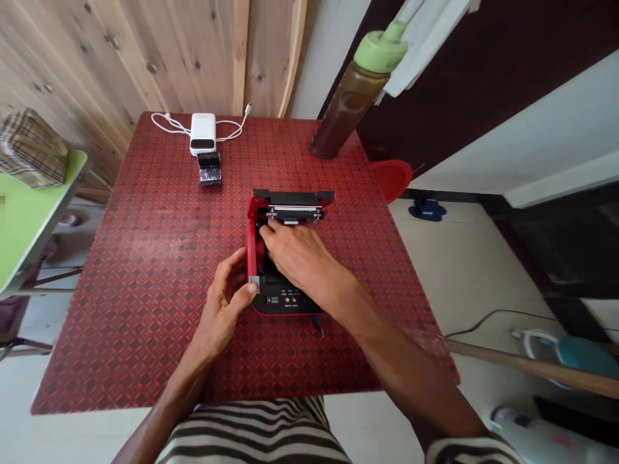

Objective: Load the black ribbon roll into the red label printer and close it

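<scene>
A red and black label printer [290, 300] stands on the table with its lid [293, 198] raised at the far side. My left hand [225, 290] grips its left side, thumb on the grey piece at the near left corner and fingers along the outer wall. Over the printer's inner bay, my right hand [297, 254] reaches in from the right with bent fingers. Its fingertips are down inside, close to the lid's hinge, and what they pinch or press is hidden. The front panel with small buttons shows below my right wrist.
A white power bank [203, 131] with a looped cable lies at the back left, a dark, shiny strip [209, 169] before it. A tall green-capped bottle [348, 96] stands at the back right. The red patterned table [145, 309] ends near my lap. A green table [29, 219] is left.
</scene>
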A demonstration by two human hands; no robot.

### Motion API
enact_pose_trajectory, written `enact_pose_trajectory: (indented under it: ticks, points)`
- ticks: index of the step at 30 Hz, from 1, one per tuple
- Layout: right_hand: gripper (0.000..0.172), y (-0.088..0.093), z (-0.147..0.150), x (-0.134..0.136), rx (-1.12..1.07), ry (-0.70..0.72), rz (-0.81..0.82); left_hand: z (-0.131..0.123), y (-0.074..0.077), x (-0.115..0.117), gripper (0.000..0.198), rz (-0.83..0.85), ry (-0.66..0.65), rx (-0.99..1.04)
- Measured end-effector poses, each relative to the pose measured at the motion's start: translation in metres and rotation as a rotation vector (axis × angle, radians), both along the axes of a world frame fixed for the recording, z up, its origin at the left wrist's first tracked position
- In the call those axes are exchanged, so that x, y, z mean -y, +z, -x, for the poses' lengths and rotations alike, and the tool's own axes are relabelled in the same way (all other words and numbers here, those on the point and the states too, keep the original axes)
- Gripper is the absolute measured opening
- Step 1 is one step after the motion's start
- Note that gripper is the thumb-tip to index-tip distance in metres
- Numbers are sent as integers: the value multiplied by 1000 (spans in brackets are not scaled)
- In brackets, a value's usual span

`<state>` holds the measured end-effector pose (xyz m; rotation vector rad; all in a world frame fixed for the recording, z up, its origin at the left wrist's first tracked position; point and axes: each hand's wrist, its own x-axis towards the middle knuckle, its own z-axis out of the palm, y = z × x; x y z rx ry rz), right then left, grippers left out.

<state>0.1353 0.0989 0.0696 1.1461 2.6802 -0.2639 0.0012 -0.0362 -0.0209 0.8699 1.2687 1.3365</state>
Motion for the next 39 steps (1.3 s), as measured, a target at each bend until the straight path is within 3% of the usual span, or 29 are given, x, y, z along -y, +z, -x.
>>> enact_pose_trajectory:
  ticks: [9,14,17,19,22,25,27,30,39]
  points:
    - [26,9,-17,23,-84,-34,-117,1,-2,0,63,-23,11,-33]
    - [11,15,-63,32,-550,-57,-301,-1,1,1,64,4,-4,-15]
    - [13,13,-102,19,-822,-260,-301,-1,0,2,65,14,-15,-32]
    - [18,-1,-121,3,-950,-503,-299,0,-2,2,65,-1,-14,-54]
    - [25,-39,-133,-23,-1214,-797,-344,0,-5,3,65,-16,-5,-64]
    - [28,-80,-126,-37,-1221,-925,-353,0,-8,4,65,-20,2,-57]
    - [28,-100,-118,-37,-1139,-913,-282,0,-10,5,66,-22,9,-70]
    - [29,-112,-107,-27,-1064,-829,-155,0,-10,5,67,-22,18,-107]
    - [20,-102,-112,-16,-954,-541,134,3,-14,5,65,-31,7,-150]
